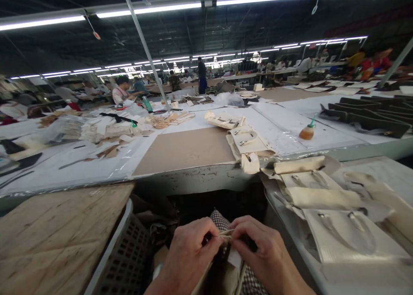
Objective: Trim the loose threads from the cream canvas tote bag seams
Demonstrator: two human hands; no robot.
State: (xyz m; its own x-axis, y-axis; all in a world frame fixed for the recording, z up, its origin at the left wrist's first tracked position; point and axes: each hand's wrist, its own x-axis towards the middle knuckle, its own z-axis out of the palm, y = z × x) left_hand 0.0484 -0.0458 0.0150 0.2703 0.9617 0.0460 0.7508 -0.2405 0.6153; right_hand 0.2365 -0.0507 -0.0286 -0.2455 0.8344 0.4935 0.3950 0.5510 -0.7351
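Low at the centre, my left hand (193,250) and my right hand (258,247) meet, each pinching a thin cream edge (226,233) between thumb and fingertips. The edge seems to belong to a cream bag piece (232,275) hanging below, mostly hidden by my hands. Brown-and-white checked cloth (221,219) shows behind the fingers and again under my right wrist. To the right of my hands, cream bags with handles (348,232) lie overlapping on a side table.
A grey plastic basket (124,247) stands left, beside a worn brown board (58,235). Across the long white table (280,118) lie a brown sheet (187,151), more cream bag pieces (248,142), a glue bottle (307,132) and dark panels (371,114). Several people are farther back.
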